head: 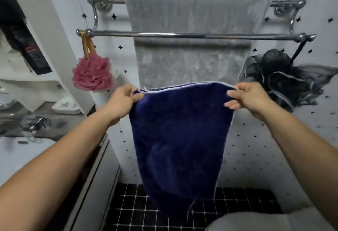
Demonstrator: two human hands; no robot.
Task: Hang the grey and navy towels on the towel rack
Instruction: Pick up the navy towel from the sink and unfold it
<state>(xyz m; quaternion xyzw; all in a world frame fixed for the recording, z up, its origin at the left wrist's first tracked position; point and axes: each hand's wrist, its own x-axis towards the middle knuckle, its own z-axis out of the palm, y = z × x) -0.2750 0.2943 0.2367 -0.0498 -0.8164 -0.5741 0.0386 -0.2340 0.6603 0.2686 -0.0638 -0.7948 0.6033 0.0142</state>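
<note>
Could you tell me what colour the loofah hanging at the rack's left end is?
Pink loofah, head view.

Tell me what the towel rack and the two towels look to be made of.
Towel rack: polished metal, likely chrome-plated; its bars show bright mirror-like highlights.
Navy towel: soft plush fabric, perhaps microfibre; matt fuzzy pile, pale stitched edging, a loose thread at the bottom.
Grey towel: terry-like cloth, maybe cotton; ribbed bands and a mottled nap.

Both bare forearms reach forward from the near corners. The left hand point(123, 99) pinches the left top corner of the navy towel point(181, 139), fingers curled; the right hand point(245, 97) pinches the right corner, level with it, well apart
</note>
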